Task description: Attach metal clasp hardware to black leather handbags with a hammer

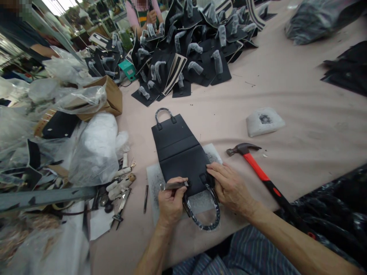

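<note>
A black bag panel [183, 160] lies unfolded before me, with a crease across its middle. One handle [164, 110] is at its far end. A second handle [205, 226], wrapped in clear plastic, curves toward me at the near end. My left hand [171, 202] is closed around a metal rod-shaped tool [174, 186], which looks like a punch, its tip beside the near handle's left tab. My right hand [229, 187] rests with fingers stretched over the panel's right edge, by the right tab; its thumb is hidden. Under the panel is a pale, marked board [153, 179].
To the right lies a hammer [255, 164] with a red and black handle, below a whitish block [265, 121]. Black panels with wrapped handles [195, 49] pile up at the back. Plastic bags [96, 149] and metal tools [122, 208] crowd the left. A person [143, 15] is behind the pile.
</note>
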`<action>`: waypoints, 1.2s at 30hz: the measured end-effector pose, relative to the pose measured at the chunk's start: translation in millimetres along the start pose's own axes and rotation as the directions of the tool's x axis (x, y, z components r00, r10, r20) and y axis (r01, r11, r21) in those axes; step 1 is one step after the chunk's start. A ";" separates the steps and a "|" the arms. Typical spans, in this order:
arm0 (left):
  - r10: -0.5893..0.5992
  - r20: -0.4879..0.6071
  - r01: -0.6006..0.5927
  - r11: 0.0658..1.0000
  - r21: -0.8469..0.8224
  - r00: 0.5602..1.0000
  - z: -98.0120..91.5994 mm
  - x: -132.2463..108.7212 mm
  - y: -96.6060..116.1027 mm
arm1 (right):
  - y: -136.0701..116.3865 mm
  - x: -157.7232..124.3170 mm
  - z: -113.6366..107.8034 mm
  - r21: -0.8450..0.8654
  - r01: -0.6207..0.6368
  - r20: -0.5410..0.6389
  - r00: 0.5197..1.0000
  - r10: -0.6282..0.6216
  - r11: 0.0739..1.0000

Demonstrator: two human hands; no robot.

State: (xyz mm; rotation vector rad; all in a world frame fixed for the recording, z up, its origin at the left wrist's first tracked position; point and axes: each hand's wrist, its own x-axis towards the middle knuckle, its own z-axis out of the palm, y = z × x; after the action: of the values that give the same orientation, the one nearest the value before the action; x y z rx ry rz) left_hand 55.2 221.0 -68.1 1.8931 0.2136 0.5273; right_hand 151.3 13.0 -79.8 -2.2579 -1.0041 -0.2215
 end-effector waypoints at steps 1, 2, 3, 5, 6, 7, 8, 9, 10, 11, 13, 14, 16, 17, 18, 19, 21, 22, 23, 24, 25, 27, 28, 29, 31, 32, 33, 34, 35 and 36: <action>0.052 0.020 -0.052 0.999 0.011 0.998 0.2 -0.3 -0.1 | -0.2 0.4 -0.4 -0.002 0.001 0.000 1.000 -0.001 1.000; 0.119 0.050 -0.121 0.992 0.036 0.992 0.7 -0.8 0.0 | -0.2 0.7 -0.7 -0.005 0.003 0.000 1.000 -0.003 1.000; 0.185 0.081 -0.190 0.980 0.065 0.979 1.5 -1.5 0.2 | -0.3 0.9 -0.9 -0.008 0.008 0.001 1.000 -0.008 1.000; 0.239 0.092 -0.249 0.961 0.119 0.967 3.4 -3.3 0.9 | 0.0 1.0 -0.9 -0.014 0.020 -0.003 1.000 -0.020 1.000; 0.213 0.064 -0.220 0.965 0.139 0.975 4.1 -4.1 1.2 | 0.3 0.8 -0.7 -0.015 0.023 -0.004 1.000 -0.023 1.000; 0.169 0.024 -0.171 0.974 0.151 0.985 4.4 -4.8 1.5 | 0.6 0.6 -0.4 -0.014 0.024 -0.003 1.000 -0.024 1.000; 0.121 -0.009 -0.118 0.981 0.154 0.993 4.4 -5.2 1.6 | 0.9 0.3 -0.1 -0.011 0.022 0.001 1.000 -0.022 1.000; 0.083 -0.029 -0.077 0.985 0.153 0.996 4.1 -5.6 1.8 | 1.2 0.0 0.2 -0.008 0.017 0.004 1.000 -0.017 1.000; 0.069 -0.029 -0.064 0.987 0.149 0.997 3.7 -5.8 1.8 | 1.4 -0.2 0.4 -0.003 0.011 0.006 1.000 -0.011 1.000; 0.086 -0.010 -0.084 0.986 0.142 0.996 3.3 -6.0 1.8 | 1.5 -0.3 0.5 0.000 0.008 0.008 1.000 -0.008 1.000; 0.170 0.064 -0.177 0.976 0.126 0.983 3.3 -6.5 1.8 | 1.4 -0.3 0.3 0.001 0.005 0.007 1.000 -0.005 1.000; 0.210 0.098 -0.220 0.969 0.115 0.973 3.9 -6.6 1.7 | 1.2 -0.1 0.0 -0.002 0.007 0.008 1.000 -0.007 1.000; 0.199 0.083 -0.206 0.975 0.081 0.976 5.9 -6.0 1.3 | 0.8 0.1 -0.7 -0.006 0.005 0.014 1.000 -0.004 1.000; 0.135 0.009 -0.135 0.990 0.038 0.991 6.8 -5.2 0.9 | 0.8 0.2 -0.9 -0.006 0.002 0.015 1.000 -0.002 1.000; 0.045 -0.089 -0.048 0.998 -0.031 0.995 7.4 -4.2 0.3 | 1.0 0.2 -1.0 -0.003 0.000 0.015 1.000 0.000 1.000; -0.055 -0.172 0.036 0.993 -0.116 0.984 7.6 -3.2 -0.3 | 1.3 0.1 -0.9 0.001 0.000 0.012 1.000 0.000 1.000; -0.199 -0.209 0.144 0.957 -0.254 0.957 6.5 -2.0 -1.8 | 2.1 -0.2 -0.1 0.005 0.004 -0.001 1.000 -0.004 1.000; -0.222 -0.177 0.167 0.946 -0.278 0.959 5.6 -2.1 -2.5 | 2.4 -0.3 0.4 0.004 0.008 -0.008 1.000 -0.008 1.000; -0.221 -0.129 0.180 0.945 -0.273 0.967 4.7 -2.8 -3.1 | 2.7 -0.3 1.0 0.001 0.012 -0.012 1.000 -0.012 1.000; -0.211 -0.086 0.183 0.950 -0.253 0.974 4.1 -3.9 -3.7 | 2.7 -0.3 1.4 -0.004 0.015 -0.014 1.000 -0.015 1.000; -0.195 -0.058 0.176 0.957 -0.232 0.979 3.9 -5.2 -4.2 | 2.6 -0.2 1.8 -0.008 0.017 -0.012 1.000 -0.017 1.000; -0.155 -0.040 0.145 0.970 -0.193 0.987 4.3 -7.2 -4.7 | 2.0 0.2 1.9 -0.011 0.019 -0.006 1.000 -0.019 1.000; -0.140 -0.039 0.131 0.976 -0.173 0.989 4.8 -7.7 -4.8 | 1.6 0.5 1.7 -0.011 0.018 -0.003 1.000 -0.018 1.000; -0.128 -0.037 0.121 0.981 -0.153 0.991 5.3 -7.6 -4.6 | 1.2 0.8 1.4 -0.011 0.017 -0.002 1.000 -0.017 1.000; -0.105 -0.034 0.100 0.988 -0.116 0.994 5.9 -6.4 -3.7 | 0.5 1.7 0.5 -0.015 0.016 -0.005 1.000 -0.016 1.000; -0.095 -0.032 0.091 0.991 -0.100 0.995 5.9 -5.5 -3.1 | 0.4 2.0 0.1 -0.016 0.016 -0.007 1.000 -0.016 1.000; -0.088 -0.030 0.085 0.993 -0.087 0.996 5.8 -4.6 -2.4 | 0.3 2.3 -0.1 -0.017 0.016 -0.008 1.000 -0.016 1.000; -0.083 -0.028 0.080 0.994 -0.077 0.996 5.6 -3.8 -1.8 | 0.4 2.4 -0.3 -0.016 0.017 -0.007 1.000 -0.017 1.000; -0.080 -0.028 0.078 0.995 -0.069 0.996 5.4 -3.1 -1.4 | 0.6 2.3 -0.3 -0.013 0.018 -0.006 1.000 -0.018 1.000; -0.079 -0.027 0.077 0.995 -0.063 0.997 5.2 -2.6 -1.0 | 0.8 2.1 -0.1 -0.008 0.019 -0.005 1.000 -0.019 1.000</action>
State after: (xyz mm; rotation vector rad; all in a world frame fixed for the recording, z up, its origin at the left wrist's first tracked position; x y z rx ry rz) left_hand 55.3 216.0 -71.2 1.8103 0.2861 0.5033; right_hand 153.4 13.8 -79.3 -2.2551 -1.0239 -0.2395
